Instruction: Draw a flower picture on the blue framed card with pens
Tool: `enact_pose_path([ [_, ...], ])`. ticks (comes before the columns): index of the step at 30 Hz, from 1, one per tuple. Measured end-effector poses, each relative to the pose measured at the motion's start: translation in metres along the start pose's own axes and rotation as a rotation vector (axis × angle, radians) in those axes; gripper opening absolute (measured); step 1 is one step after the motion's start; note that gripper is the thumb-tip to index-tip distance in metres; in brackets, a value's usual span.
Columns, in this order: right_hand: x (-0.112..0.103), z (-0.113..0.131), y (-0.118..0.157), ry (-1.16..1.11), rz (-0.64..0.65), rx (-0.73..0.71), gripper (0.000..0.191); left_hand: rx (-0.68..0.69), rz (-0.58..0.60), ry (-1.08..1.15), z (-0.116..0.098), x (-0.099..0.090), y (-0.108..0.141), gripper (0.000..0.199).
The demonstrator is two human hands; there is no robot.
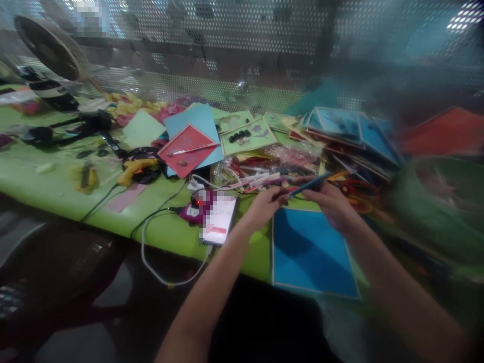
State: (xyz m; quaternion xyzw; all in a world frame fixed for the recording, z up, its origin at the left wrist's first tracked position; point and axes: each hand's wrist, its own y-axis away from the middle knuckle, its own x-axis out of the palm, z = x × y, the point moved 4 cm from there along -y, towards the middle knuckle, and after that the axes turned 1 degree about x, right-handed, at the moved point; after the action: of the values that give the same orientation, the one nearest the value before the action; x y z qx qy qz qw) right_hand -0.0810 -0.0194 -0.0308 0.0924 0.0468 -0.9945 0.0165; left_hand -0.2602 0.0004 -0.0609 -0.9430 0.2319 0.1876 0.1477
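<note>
My left hand (269, 204) and my right hand (331, 202) meet over the front of the green table. Between them is a thin dark blue strip (309, 184), slanting up to the right. The fingers of both are closed on it, the left at its lower end and the right near its upper end. Blur hides what the strip is made of. Below the hands lies a square blue board (313, 257) with a pale border, its near edge at the table's front. A hand's shadow falls across it.
A phone (221, 219) on a white cable (151, 259) lies beside a purple power block (192, 214). Leftward is a yellow glue gun (134, 169). Craft sticks (260, 180), a red framed board (188, 150) and stacked blue boards (335, 123) stand behind; a green tub (434, 201) is right.
</note>
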Motion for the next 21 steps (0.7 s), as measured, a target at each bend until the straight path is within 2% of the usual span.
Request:
enact_pose_path([
  [2, -0.001, 0.004, 0.010, -0.056, -0.043, 0.036, 0.031, 0.022, 0.029, -0.033, -0.006, 0.005, 0.001, 0.022],
  [4, -0.010, 0.004, 0.017, -0.074, -0.142, 0.043, 0.032, 0.043, 0.058, -0.075, -0.012, 0.008, 0.002, 0.020],
  [8, -0.049, -0.001, 0.027, -0.223, -0.460, -0.025, 0.030, 0.034, 0.053, -0.140, -0.014, 0.004, 0.006, 0.027],
  [10, -0.067, -0.006, 0.032, -0.260, -0.523, -0.019, 0.031, 0.026, 0.041, -0.154, -0.013, 0.000, 0.006, 0.030],
  [14, -0.082, -0.017, 0.045, -0.317, -0.509, 0.052, 0.032, 0.062, 0.095, -0.193, -0.014, 0.003, 0.007, 0.031],
  [18, -0.081, -0.026, 0.054, -0.267, -0.445, 0.074, 0.032, 0.080, 0.122, -0.306, -0.009, 0.006, 0.014, 0.028],
  [21, -0.081, -0.033, 0.057, -0.281, -0.450, 0.102, 0.030, 0.066, 0.132, -0.351, 0.001, 0.004, 0.025, 0.026],
])
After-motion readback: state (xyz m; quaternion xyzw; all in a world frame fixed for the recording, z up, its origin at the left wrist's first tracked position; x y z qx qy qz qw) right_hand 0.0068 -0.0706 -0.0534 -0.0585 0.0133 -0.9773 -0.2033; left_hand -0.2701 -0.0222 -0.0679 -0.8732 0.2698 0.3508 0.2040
